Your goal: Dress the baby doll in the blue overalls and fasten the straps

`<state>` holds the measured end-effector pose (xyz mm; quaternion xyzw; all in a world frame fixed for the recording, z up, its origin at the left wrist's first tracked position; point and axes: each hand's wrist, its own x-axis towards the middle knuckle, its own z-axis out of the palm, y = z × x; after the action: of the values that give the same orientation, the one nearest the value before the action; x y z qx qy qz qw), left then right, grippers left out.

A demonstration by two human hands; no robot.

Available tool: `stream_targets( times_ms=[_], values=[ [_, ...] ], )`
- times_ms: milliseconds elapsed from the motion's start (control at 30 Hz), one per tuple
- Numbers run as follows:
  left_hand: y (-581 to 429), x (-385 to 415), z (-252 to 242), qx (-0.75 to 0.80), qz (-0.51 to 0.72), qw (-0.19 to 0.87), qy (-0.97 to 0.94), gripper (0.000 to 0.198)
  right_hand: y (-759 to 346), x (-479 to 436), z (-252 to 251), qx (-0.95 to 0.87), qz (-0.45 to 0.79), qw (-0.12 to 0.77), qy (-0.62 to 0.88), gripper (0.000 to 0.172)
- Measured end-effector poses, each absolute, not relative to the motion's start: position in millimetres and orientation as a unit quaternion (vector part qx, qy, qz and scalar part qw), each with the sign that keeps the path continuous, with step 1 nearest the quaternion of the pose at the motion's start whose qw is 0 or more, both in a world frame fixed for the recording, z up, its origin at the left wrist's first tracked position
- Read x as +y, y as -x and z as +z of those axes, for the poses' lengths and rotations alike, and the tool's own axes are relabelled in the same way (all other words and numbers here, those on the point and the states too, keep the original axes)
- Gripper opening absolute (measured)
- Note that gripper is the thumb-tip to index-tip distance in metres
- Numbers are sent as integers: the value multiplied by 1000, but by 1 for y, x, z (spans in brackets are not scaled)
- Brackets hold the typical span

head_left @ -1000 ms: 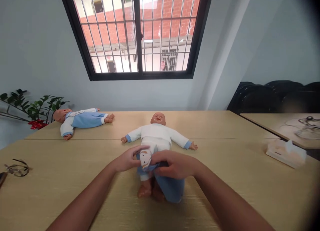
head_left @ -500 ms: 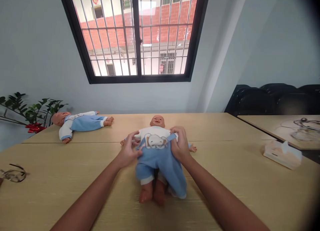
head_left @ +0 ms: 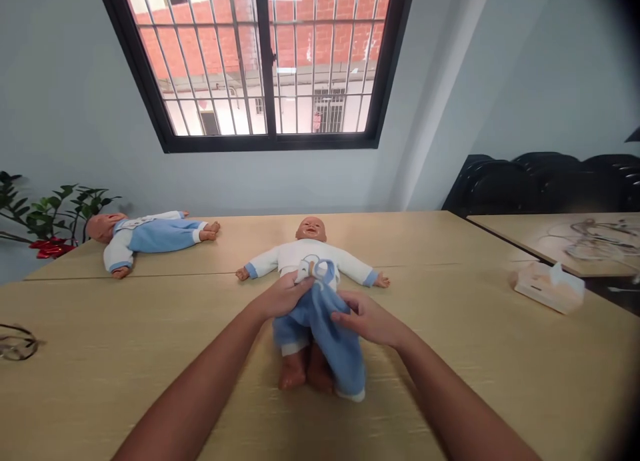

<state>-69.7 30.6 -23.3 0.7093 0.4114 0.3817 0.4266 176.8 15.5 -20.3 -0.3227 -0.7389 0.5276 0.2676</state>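
- Gripping bunched blue overalls with left hand, over belly of doll.
- Pinching their edge with right hand.
- Noted second doll left of doll, tissue box right.

Bunched blue overalls hid the nearer doll's thighs and part of the left grip's fingers; folds broke up the bib's print. Between eight and nine o'clock, the left edge cut the eyeglasses; at nine, the plant. Toward eleven, the barred window ran past the top edge. At three, tangled cables blurred together.
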Motion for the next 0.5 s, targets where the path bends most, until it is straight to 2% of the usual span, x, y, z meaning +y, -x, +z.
stream_targets(
  times_ms=[133,200,333,433,500],
  values=[
    [66,24,-26,404,360,447,-713,55,-164,11,-36,-587,599,429,337,48],
    [64,22,-24,373,297,434,-764,56,-160,12,-37,-544,611,462,343,49],
    [61,21,-24,341,265,436,-790,40,-168,12,-30,-668,558,382,311,47],
    [63,26,-26,372,340,431,-749,41,-178,12,-24,-761,494,295,299,46],
    [65,30,-27,387,415,430,-702,42,-181,13,-23,-788,464,265,307,38]
  ],
)
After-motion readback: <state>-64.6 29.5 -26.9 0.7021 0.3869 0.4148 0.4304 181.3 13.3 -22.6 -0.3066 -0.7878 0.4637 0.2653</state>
